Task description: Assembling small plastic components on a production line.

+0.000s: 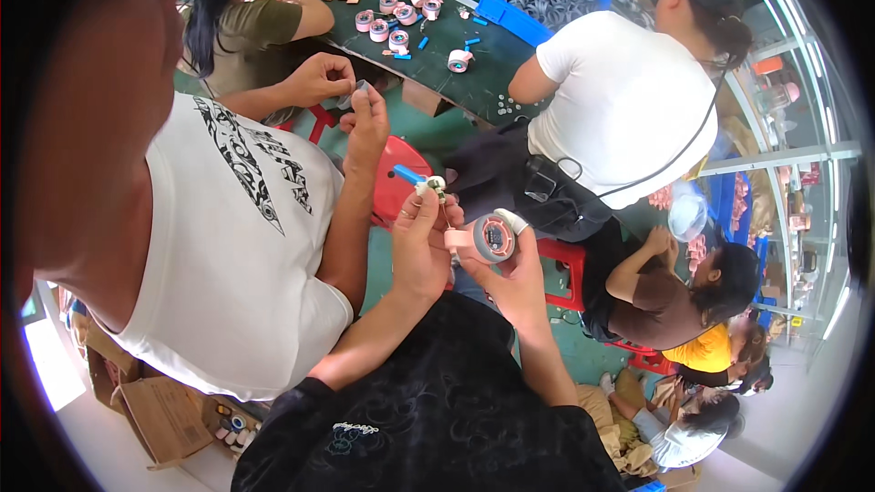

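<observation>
blue cylinder (407, 174): lies outside the pink housing (462, 240), pointing up and to the left from the left fingertips.
small part (437, 185): sits at the cylinder's near end, also outside; too small to tell its shape, though a thin wire seems to run down from it.
housing: held in front of the dark shirt (428, 401), right of the small part, its round dark face (495, 236) in place within a grey rim.
progress: looks part-built; the face is fitted, while the cylinder and small part remain to be housed, as far as i can judge.
left hand (421, 246): raised, palm inward, thumb and fingers pinched together on the small part.
right hand (512, 278): slightly lower, fingers pointing up, thumb and fingers clamped around the housing, its face turned up toward the view.
</observation>
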Tool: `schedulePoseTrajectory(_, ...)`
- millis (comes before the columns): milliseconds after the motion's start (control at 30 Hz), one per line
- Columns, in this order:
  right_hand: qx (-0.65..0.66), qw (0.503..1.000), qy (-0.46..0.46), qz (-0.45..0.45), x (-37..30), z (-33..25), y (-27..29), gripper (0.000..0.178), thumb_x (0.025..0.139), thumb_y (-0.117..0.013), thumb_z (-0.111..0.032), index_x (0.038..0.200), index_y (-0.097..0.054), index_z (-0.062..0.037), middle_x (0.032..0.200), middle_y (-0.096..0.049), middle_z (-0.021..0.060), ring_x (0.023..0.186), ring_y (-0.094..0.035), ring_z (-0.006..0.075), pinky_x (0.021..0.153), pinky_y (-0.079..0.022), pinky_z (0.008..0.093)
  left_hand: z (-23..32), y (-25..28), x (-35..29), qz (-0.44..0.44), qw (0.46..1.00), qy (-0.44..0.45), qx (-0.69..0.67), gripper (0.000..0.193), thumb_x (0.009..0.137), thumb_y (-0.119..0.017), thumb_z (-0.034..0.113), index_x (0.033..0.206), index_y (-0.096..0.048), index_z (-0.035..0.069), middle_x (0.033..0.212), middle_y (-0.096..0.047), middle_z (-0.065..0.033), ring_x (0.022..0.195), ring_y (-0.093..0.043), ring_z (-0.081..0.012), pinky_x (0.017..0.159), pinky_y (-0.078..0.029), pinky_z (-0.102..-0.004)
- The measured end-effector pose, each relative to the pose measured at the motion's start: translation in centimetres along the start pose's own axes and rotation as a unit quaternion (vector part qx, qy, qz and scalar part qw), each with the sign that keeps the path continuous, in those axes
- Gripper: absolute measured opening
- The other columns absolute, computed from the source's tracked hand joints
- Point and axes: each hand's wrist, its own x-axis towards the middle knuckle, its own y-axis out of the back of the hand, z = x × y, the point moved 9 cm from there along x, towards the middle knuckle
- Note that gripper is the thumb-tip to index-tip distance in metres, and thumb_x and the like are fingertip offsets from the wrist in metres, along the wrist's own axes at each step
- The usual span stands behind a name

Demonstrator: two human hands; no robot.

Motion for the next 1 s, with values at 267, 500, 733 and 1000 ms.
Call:
schedulePoseTrajectory(267,-0.125,0.988,0.059,0.066,3.7,-3.3,1.3,0.070,0.078,-0.081,-0.004,0.137,-0.044,-0.0005,0.124,-0.060,0.0113,0.115,-0.061,0.0185,0.099,-0.048,0.0333,1.0,1.2,1.9,0.032,0.997,0.028,0.057,0.022,0.102,-0.057,0.017,0.120,-0.059,0.005,0.115,-0.067,-0.0106,0.105,-0.066,-0.0214,0.093,-0.054,-0.0353)
schedulePoseTrajectory(500,-0.041,0.997,0.050,0.036,11.3,-2.9,2.1,0.072,0.079,-0.082,-0.008,0.137,-0.041,-0.0004,0.124,-0.059,0.0099,0.114,-0.060,0.0168,0.099,-0.048,0.0319,3.1,1.3,3.9,0.028,0.993,0.032,0.110,0.040,0.104,-0.051,0.019,0.141,-0.046,0.004,0.137,-0.057,-0.0131,0.122,-0.059,-0.0254,0.102,-0.048,-0.0375)
schedulePoseTrajectory(733,0.001,0.997,0.075,0.027,23.9,-1.5,1.1,0.063,0.081,-0.078,-0.010,0.132,-0.043,0.0023,0.122,-0.058,0.0129,0.110,-0.061,0.0186,0.095,-0.049,0.0315,0.5,2.3,4.5,-0.002,0.921,0.168,0.352,0.039,0.104,-0.054,0.022,0.138,-0.052,0.002,0.131,-0.062,-0.0099,0.121,-0.059,-0.0194,0.102,-0.046,-0.0337)
schedulePoseTrajectory(1000,-0.189,0.944,0.147,0.226,46.2,3.1,3.0,0.063,0.071,-0.082,-0.019,0.117,-0.047,0.0063,0.119,-0.051,0.0267,0.115,-0.050,0.0416,0.099,-0.042,0.0473,0.1,3.9,7.7,0.017,0.884,0.129,0.449,0.037,0.103,-0.055,0.020,0.135,-0.055,0.000,0.127,-0.064,-0.0116,0.119,-0.060,-0.0187,0.101,-0.046,-0.0336)
